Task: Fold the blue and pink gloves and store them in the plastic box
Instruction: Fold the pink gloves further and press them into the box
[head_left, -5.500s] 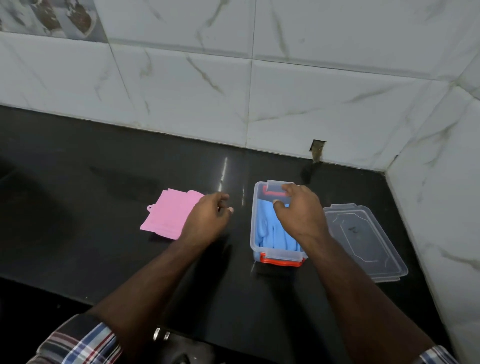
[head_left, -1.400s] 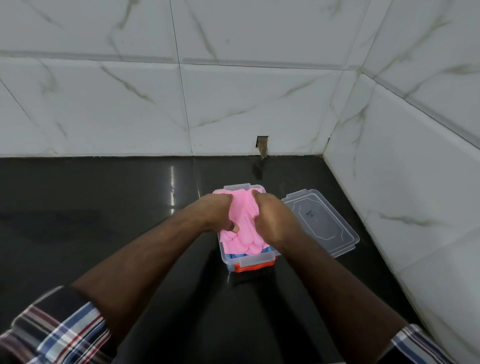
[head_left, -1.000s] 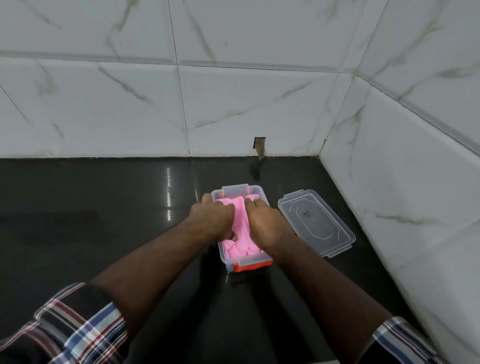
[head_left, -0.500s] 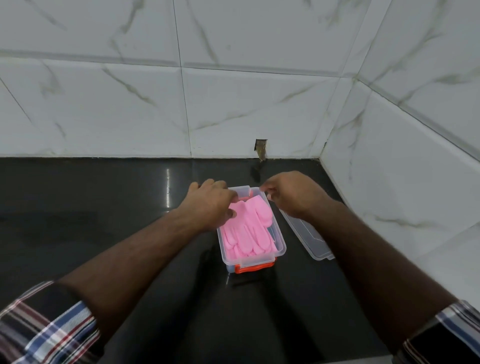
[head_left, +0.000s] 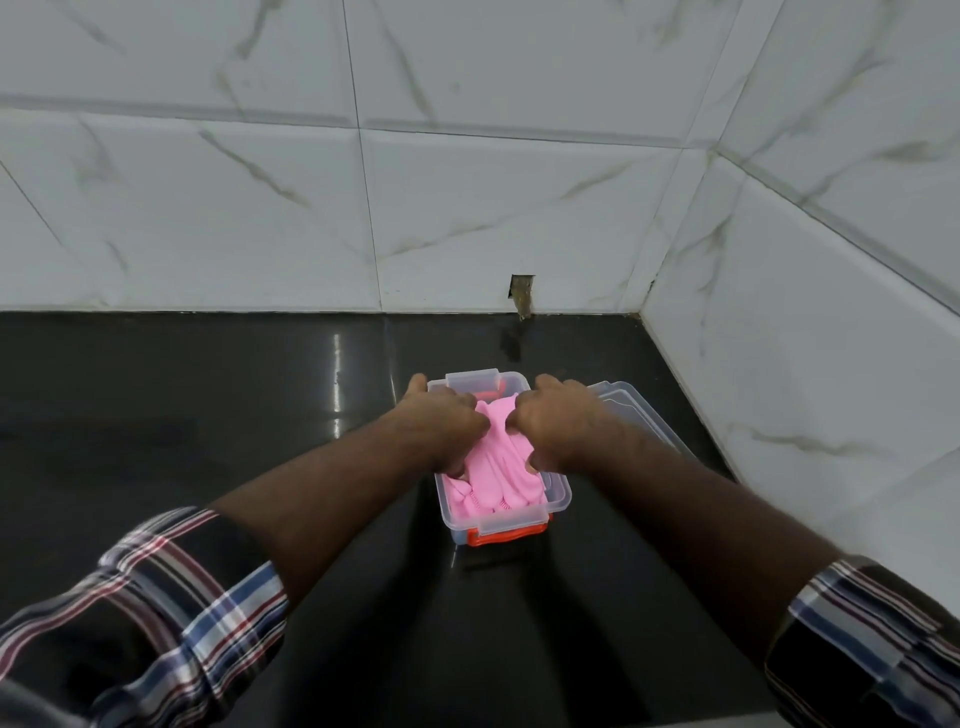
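Note:
A clear plastic box (head_left: 560, 500) with an orange latch at its near end stands on the black counter near the corner. Pink gloves (head_left: 501, 475) lie bunched inside it, their fingertips toward me. My left hand (head_left: 447, 421) and my right hand (head_left: 556, 423) are both inside the box, side by side, fingers curled down onto the pink gloves and pinching the fabric. The blue gloves are hidden under the pink ones.
The box's clear lid (head_left: 631, 413) lies flat on the counter just right of the box, partly behind my right arm. White marble-look tiled walls (head_left: 467, 208) close off the back and the right side. The black counter (head_left: 208, 415) stretches to the left.
Half a second ago my hands were at the box's far end with the pink gloves lying flat. Both hands have come back down onto the gloves and bunched them.

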